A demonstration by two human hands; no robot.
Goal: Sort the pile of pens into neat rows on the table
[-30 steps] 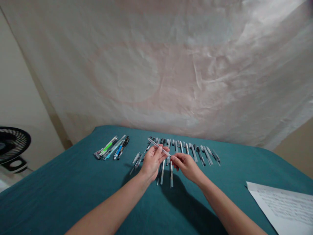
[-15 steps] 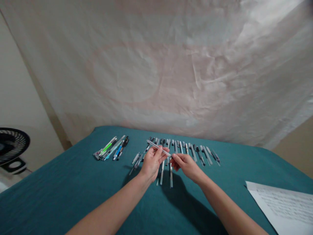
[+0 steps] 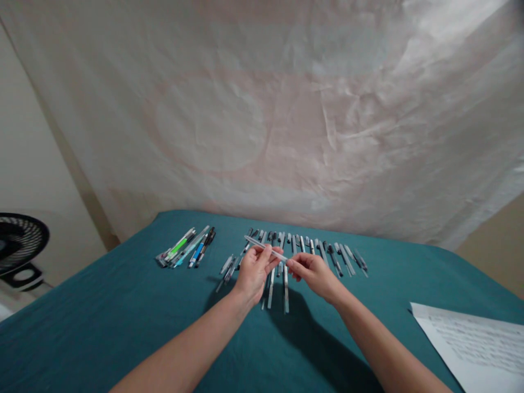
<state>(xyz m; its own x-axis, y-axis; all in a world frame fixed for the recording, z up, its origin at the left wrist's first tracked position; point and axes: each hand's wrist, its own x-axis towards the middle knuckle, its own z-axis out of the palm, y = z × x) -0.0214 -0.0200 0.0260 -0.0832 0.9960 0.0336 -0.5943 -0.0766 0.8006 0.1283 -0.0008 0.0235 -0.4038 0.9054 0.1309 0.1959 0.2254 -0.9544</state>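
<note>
A pale, whitish pen [image 3: 256, 241] is held slantwise above the table, its far end pointing up and left. My left hand [image 3: 254, 271] is closed on its middle, thumb on top. At the pen's near right end, the thumb and fingers of my right hand [image 3: 310, 272] pinch its tip; whether a small part sits in that pinch is too fine to make out. Under and behind both hands lie several pens [image 3: 293, 244] in a row. Two long clear pens [image 3: 286, 292] lie just below the hands, partly covered by them.
Left of the row is a bunch of pens [image 3: 180, 248], some green and blue. A few pen parts [image 3: 227, 271] lie beside my left wrist. A written sheet of paper [image 3: 475, 341] rests on the green tablecloth [image 3: 123, 311] at right. A black fan [image 3: 22, 245] stands far left.
My right hand has shifted very slightly at the pen's end, its fingers curling a little differently. My left hand and the pen have barely moved.
</note>
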